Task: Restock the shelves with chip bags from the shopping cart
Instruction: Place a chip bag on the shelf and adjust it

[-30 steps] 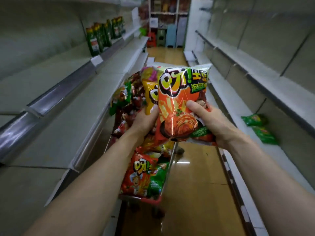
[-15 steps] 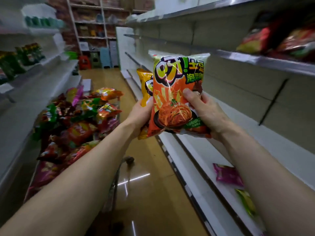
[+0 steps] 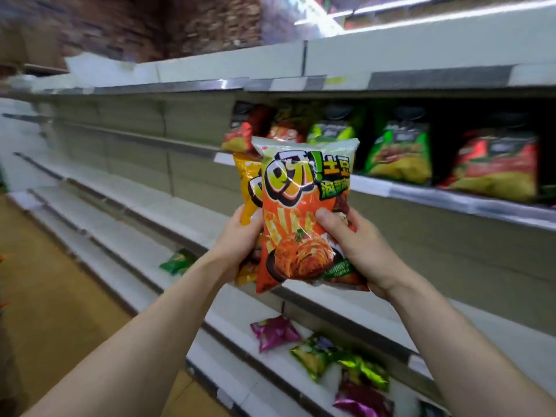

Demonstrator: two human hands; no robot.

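Observation:
I hold two chip bags upright in front of the shelving. The front one is an orange chip bag (image 3: 298,212) with a kimchi picture, and my right hand (image 3: 358,251) grips its lower right side, thumb across the front. Behind it sticks out a yellow chip bag (image 3: 248,188), held by my left hand (image 3: 240,239) on its lower part. Both bags hover just before the shelf (image 3: 451,200) that carries a row of standing red and green chip bags (image 3: 397,152). The shopping cart is out of view.
Long white shelves (image 3: 126,188) run off to the left. A green bag (image 3: 177,261) lies on a low shelf. Purple (image 3: 273,332) and green (image 3: 316,355) bags lie on the bottom shelf under my arms. Tan floor (image 3: 54,302) lies at the left.
My view has swung right from the aisle and cart to face the right-hand shelving. Both hands carried the two bags along and up toward the stocked shelf; the grips are unchanged.

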